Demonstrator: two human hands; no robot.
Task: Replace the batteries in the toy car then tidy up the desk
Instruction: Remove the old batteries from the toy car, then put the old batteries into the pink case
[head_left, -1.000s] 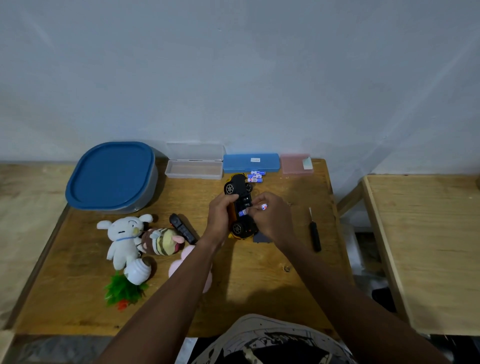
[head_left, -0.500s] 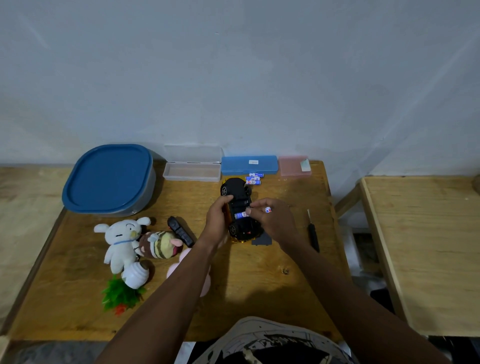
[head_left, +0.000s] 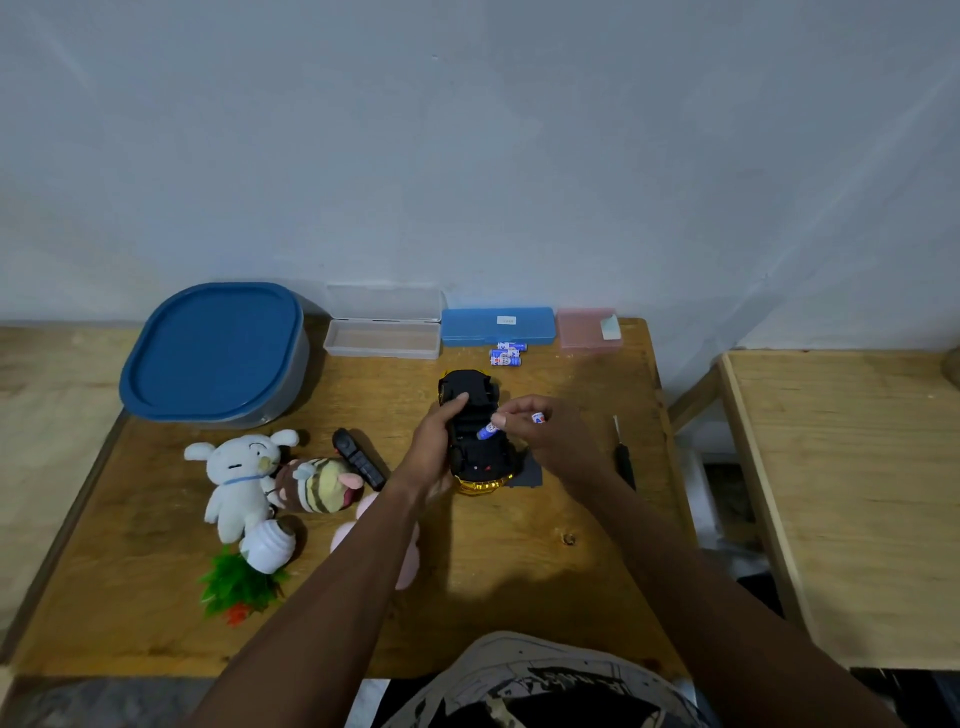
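Note:
The toy car (head_left: 475, 452) lies upside down mid-desk, black underside up, yellow body showing at its near end. My left hand (head_left: 434, 449) grips its left side, thumb on the underside. My right hand (head_left: 545, 434) pinches a blue and white battery (head_left: 488, 429) over the car's open bay, and a second battery (head_left: 537, 417) sticks out between its fingers. Several loose batteries (head_left: 506, 354) lie behind the car. The dark battery cover (head_left: 527, 475) lies by the car's right side, and a screwdriver (head_left: 623, 460) lies further right.
Along the wall stand a blue-lidded tub (head_left: 213, 351), an open clear box (head_left: 384, 335), a blue case (head_left: 497, 325) and a pink case (head_left: 588, 330). Plush toys (head_left: 239, 478), a black remote (head_left: 358, 457) and a toy plant (head_left: 241, 582) lie left. A second table (head_left: 852, 493) stands right.
My right hand has lifted slightly and drawn to the right over the car, still pinching the battery. My left hand keeps its grip on the car. The camera has tilted a little.

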